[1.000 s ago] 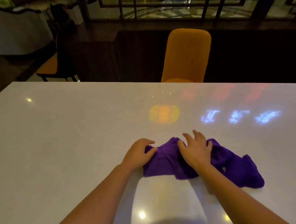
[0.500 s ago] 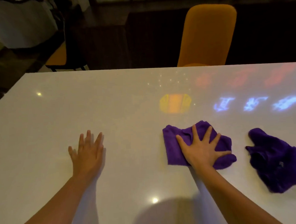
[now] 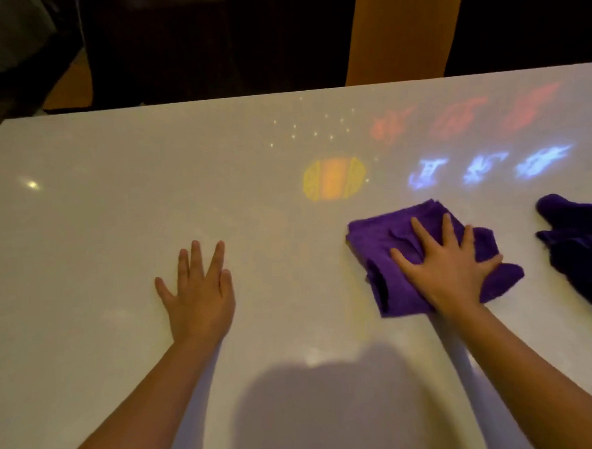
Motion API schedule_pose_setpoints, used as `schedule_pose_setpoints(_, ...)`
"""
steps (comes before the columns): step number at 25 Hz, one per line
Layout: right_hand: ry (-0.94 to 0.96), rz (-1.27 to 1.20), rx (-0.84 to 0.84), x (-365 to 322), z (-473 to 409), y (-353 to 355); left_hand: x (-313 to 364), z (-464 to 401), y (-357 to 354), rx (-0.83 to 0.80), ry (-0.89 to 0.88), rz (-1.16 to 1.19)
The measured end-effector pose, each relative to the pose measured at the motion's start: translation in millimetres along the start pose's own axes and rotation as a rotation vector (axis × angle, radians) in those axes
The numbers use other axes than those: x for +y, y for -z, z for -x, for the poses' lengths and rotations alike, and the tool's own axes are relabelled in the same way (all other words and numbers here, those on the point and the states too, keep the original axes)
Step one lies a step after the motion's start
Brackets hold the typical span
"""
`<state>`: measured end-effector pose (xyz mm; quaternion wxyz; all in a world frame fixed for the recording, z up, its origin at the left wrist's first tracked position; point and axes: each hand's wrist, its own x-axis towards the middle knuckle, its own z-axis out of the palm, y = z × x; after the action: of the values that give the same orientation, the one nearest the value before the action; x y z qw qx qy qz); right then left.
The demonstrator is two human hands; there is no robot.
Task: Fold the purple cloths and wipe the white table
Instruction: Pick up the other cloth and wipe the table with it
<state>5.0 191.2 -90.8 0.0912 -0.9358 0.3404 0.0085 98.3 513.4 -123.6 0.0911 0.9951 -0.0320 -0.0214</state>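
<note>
A folded purple cloth (image 3: 381, 240) lies on the white table (image 3: 115, 206), right of centre. My right hand (image 3: 449, 267) presses flat on it with the fingers spread. My left hand (image 3: 198, 291) rests palm down on the bare table at the left, fingers apart, holding nothing. A second purple cloth (image 3: 584, 247), darker and crumpled, lies at the right edge of the view, apart from the folded one.
An orange chair (image 3: 401, 30) stands behind the table's far edge. Coloured light patterns (image 3: 333, 179) are cast on the tabletop beyond the cloths. The floor beyond the table is dark. A shadow falls on the near part of the table.
One second ago both hands were on the bunched cloths. Now my left hand lies flat on the table to the left, and my right hand presses one folded cloth, separated from the other.
</note>
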Motion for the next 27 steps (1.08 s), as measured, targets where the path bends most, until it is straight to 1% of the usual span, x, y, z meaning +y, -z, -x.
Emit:
schedule_pose_setpoints(1,-0.042,-0.031,-0.009,-28,-17,-2,-1,0,-1,0.004,-0.003,0.001)
schedule_pose_setpoints(2,-0.006,-0.048,-0.030,-64,-24,-6,-2,0,-3,0.010,-0.005,-0.002)
schedule_pose_setpoints(4,0.198,-0.056,-0.063,-129,-5,-24,-4,-2,-5,0.029,-0.010,-0.017)
schedule_pose_setpoints(5,0.312,-0.057,-0.065,-143,21,-32,-4,-2,-4,0.025,-0.014,-0.019)
schedule_pose_setpoints(6,0.411,-0.037,-0.045,-141,49,-38,-3,-2,-2,0.018,-0.016,-0.017)
schedule_pose_setpoints(7,0.472,-0.022,-0.011,-121,73,-43,-2,-1,-1,0.014,-0.012,-0.014)
schedule_pose_setpoints(8,0.465,0.002,0.026,-93,89,-43,-1,-2,2,0.017,-0.012,-0.009)
schedule_pose_setpoints(10,0.353,0.062,0.092,-47,82,-32,0,-2,4,0.009,-0.001,0.012)
schedule_pose_setpoints(11,0.234,0.072,0.068,-40,62,-26,0,-1,3,0.006,0.001,0.022)
schedule_pose_setpoints(12,0.091,0.030,0.039,-51,39,-19,0,0,2,0.007,-0.003,0.024)
schedule_pose_setpoints(13,0.005,-0.016,0.016,-76,19,-19,1,0,1,0.012,-0.005,0.022)
schedule_pose_setpoints(14,0.009,-0.026,-0.012,-109,11,-21,0,0,0,0.018,-0.007,0.016)
schedule_pose_setpoints(16,0.194,-0.063,0.017,-157,31,-36,-1,-3,-2,0.030,-0.011,0.002)
schedule_pose_setpoints(17,0.302,-0.070,0.029,-159,53,-43,-1,-2,-1,0.013,-0.014,-0.009)
schedule_pose_setpoints(18,0.375,-0.048,0.066,-147,71,-50,-1,-2,-2,0.003,-0.016,-0.011)
schedule_pose_setpoints(19,0.363,-0.020,0.102,-126,84,-52,-1,-2,-2,0.005,-0.013,-0.010)
schedule_pose_setpoints(20,0.286,-0.017,0.117,-109,85,-47,-1,-3,-1,0.005,-0.004,-0.025)
schedule_pose_setpoints(21,0.203,-0.009,0.088,-97,77,-40,0,-3,1,-0.003,0.008,-0.037)
schedule_pose_setpoints(23,0.090,-0.001,-0.051,-94,54,-23,2,-1,2,-0.029,0.013,-0.046)
schedule_pose_setpoints(25,0.089,-0.046,-0.152,-103,40,-10,3,-1,5,-0.047,0.043,0.011)
schedule_pose_setpoints(27,0.161,-0.093,-0.115,-94,40,4,9,-3,20,-0.043,0.038,0.118)
